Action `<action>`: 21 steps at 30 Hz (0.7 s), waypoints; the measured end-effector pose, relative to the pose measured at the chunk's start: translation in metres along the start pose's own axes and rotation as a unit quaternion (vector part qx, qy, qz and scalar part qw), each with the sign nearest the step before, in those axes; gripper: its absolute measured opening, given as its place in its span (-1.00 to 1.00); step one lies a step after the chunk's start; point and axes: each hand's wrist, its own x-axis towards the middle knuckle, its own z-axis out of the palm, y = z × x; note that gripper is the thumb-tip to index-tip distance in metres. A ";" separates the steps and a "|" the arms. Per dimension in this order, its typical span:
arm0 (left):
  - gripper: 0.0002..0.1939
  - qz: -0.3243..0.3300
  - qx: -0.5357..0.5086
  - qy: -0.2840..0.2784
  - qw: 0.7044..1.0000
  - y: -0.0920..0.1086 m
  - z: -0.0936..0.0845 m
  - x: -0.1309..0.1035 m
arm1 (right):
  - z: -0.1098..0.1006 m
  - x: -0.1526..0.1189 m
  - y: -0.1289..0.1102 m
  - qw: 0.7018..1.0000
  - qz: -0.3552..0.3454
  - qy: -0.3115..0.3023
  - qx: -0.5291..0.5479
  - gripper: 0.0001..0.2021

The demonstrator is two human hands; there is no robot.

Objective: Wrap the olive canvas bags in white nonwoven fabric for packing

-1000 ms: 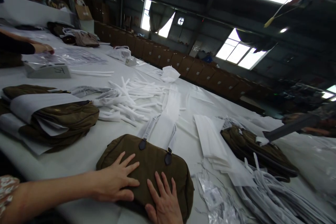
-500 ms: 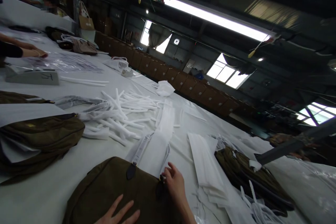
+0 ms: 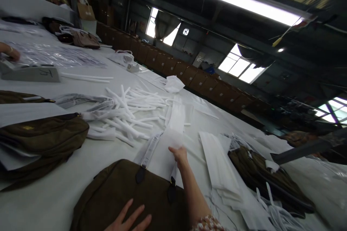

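A dark olive fabric bag (image 3: 119, 187) lies in front of me, with dark leather tabs and handles wrapped in clear film (image 3: 150, 149). My left hand (image 3: 130, 218) rests on the bag's front, fingers spread. Beyond the bag's top edge, my right hand (image 3: 179, 156) is closed beside the right handle, over a white sheet (image 3: 161, 157) that lies between the handles. What its fingers pinch, if anything, is hidden. Farther out, another white strip (image 3: 177, 113) extends away from the bag.
White foam rods (image 3: 130, 119) lie heaped beyond the bag. Left is another olive bag (image 3: 48, 135); right are stacked white sheets (image 3: 219, 166) and more olive bags (image 3: 265, 177). A co-worker's hand (image 3: 12, 53) is near a grey device (image 3: 32, 74). A slanted post (image 3: 306, 148) stands right.
My right hand has moved forward from the right handle's base to the white sheet, and its fingers have closed. My left hand stays on the bag. The co-worker's hand has moved left.
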 end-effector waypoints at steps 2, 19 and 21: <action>-0.47 -0.002 -0.024 0.005 1.000 0.003 0.004 -0.002 | -0.016 -0.014 -0.009 0.999 -0.034 -0.011 0.021 -0.63; -0.49 -0.011 -0.290 -0.145 0.946 -0.005 -0.060 0.002 | 0.028 -0.280 0.114 0.881 -0.386 -0.050 -0.270 -0.24; -0.58 -0.012 -0.323 -0.118 0.939 -0.007 -0.070 0.002 | 0.034 -0.283 0.120 0.867 -0.403 -0.002 -0.294 -0.24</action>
